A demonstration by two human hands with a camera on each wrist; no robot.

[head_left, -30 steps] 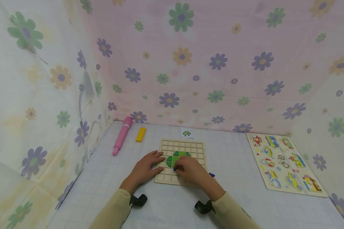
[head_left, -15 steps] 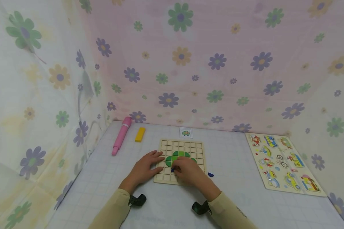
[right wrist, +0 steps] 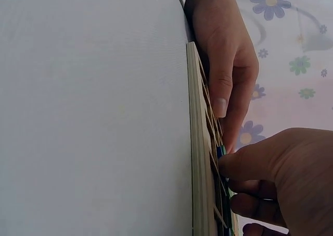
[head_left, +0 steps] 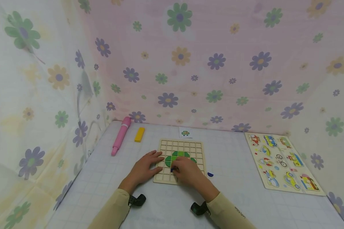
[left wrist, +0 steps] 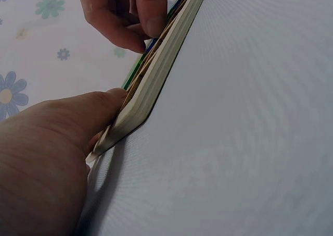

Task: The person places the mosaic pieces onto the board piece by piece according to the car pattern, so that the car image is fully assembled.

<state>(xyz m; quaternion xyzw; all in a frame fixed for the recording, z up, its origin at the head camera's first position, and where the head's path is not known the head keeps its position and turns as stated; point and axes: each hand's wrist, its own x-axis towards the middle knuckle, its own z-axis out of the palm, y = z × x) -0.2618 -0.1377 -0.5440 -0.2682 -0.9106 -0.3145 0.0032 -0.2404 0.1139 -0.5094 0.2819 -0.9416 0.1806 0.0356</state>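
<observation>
A wooden grid board (head_left: 166, 178) lies on the table, with green pieces (head_left: 181, 154) forming a dome in its cells. My left hand (head_left: 144, 167) rests on the board's left edge, fingers spread and thumb on the frame. My right hand (head_left: 186, 170) is over the lower middle of the grid. Its thumb and fingertips pinch a small blue piece (head_left: 172, 170) at a cell just below the green ones; the right wrist view shows the blue piece (right wrist: 220, 151) down at board level. A second blue piece (head_left: 210, 174), half-round, lies on the table just off the board's right edge.
Behind the board is a small pattern card (head_left: 185, 132) with a green turtle-like figure. To the back left lie a yellow block (head_left: 139, 135) and a pink tube-shaped object (head_left: 121, 136). A picture puzzle board (head_left: 283, 162) of vehicles lies at the right. Flowered cloth surrounds the table.
My right hand has moved slightly left and toward me with the blue piece, uncovering more green at the dome's right side. My left hand stays at the board's edge.
</observation>
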